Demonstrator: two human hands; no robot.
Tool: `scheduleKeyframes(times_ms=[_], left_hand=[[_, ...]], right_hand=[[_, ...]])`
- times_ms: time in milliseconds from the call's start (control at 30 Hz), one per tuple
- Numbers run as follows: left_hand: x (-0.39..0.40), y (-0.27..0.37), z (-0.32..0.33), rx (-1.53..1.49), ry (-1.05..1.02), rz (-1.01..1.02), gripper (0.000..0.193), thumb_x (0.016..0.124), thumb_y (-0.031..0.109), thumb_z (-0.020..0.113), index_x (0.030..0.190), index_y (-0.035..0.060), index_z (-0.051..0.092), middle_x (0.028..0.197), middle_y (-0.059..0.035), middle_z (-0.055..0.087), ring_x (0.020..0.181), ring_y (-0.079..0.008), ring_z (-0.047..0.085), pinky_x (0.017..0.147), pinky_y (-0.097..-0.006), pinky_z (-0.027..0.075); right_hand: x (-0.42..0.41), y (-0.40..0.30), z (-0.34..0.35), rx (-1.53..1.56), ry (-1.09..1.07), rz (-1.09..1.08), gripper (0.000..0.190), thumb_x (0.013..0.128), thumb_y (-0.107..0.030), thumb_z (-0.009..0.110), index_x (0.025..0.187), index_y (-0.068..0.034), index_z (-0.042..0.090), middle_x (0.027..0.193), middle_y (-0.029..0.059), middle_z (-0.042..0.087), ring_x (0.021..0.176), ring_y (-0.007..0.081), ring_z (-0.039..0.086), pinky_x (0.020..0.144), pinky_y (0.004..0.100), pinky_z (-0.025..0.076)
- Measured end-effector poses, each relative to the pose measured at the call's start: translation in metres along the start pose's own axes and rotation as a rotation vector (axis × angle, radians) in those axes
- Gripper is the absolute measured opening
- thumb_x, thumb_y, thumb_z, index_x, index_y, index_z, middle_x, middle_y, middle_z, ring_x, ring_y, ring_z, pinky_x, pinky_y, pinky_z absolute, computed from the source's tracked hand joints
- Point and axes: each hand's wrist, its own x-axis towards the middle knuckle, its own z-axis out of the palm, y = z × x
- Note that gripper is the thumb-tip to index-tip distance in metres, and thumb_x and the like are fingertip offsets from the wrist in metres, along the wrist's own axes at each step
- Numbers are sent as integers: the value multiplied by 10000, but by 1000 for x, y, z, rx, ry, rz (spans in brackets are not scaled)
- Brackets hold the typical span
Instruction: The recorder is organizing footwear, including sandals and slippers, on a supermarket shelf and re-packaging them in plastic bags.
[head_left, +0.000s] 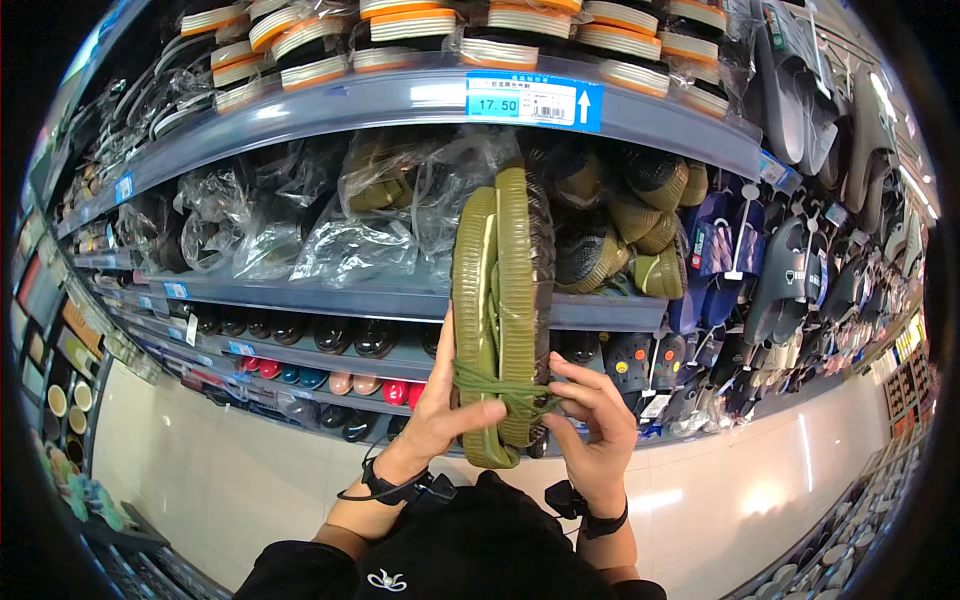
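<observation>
A pair of shoes (514, 292) with ribbed olive-green rubber sidewalls and black treaded soles stands upright on edge before me, in front of the shelf. Green shoelaces (491, 384) are wound around the pair near its lower end. My left hand (439, 412) grips the shoes from the left, its thumb lying across the laces. At the right side, the fingertips of my right hand (596, 420) pinch the laces where they bunch together. The lace ends are hard to make out there.
A grey shelf (375, 292) carries shoes in clear plastic bags (360, 240) and loose olive-and-black shoes (592, 259). Above it, a shelf edge with a price label (532, 101) juts out. Slippers (724, 240) hang at right. Glossy shoes (330, 334) line lower shelves over the tiled floor (225, 465).
</observation>
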Motion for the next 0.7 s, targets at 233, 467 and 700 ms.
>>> scheduleKeyframes(times_ms=[233, 467, 700], left_hand=[[-4, -3, -3, 35, 29, -55, 1176, 667, -34, 821, 1563, 96, 72, 1456, -87, 376, 1339, -211, 402, 1102, -378, 370], [-9, -9, -9, 17, 18, -101, 1062, 706, 21, 812, 1534, 83, 150, 1413, -96, 434, 1287, -221, 465, 1092, -386, 392], [-5, -28, -18, -191, 50, -126, 768, 881, 178, 711, 1494, 39, 271, 1373, -109, 492, 1261, -216, 507, 1065, -377, 419]], right_hand=[[-1, -13, 12, -86, 175, -12, 356, 759, 88, 743, 1096, -10, 682, 1334, 157, 540, 1163, 288, 618, 908, 349, 577], [-3, -6, 15, -333, 47, -216, 203, 754, 76, 728, 923, -15, 662, 1236, 150, 611, 1136, 309, 613, 876, 365, 552], [-17, 16, 19, 8, 173, -90, 76, 981, 56, 435, 1043, 11, 431, 1106, 241, 673, 1154, 353, 632, 983, 423, 487]])
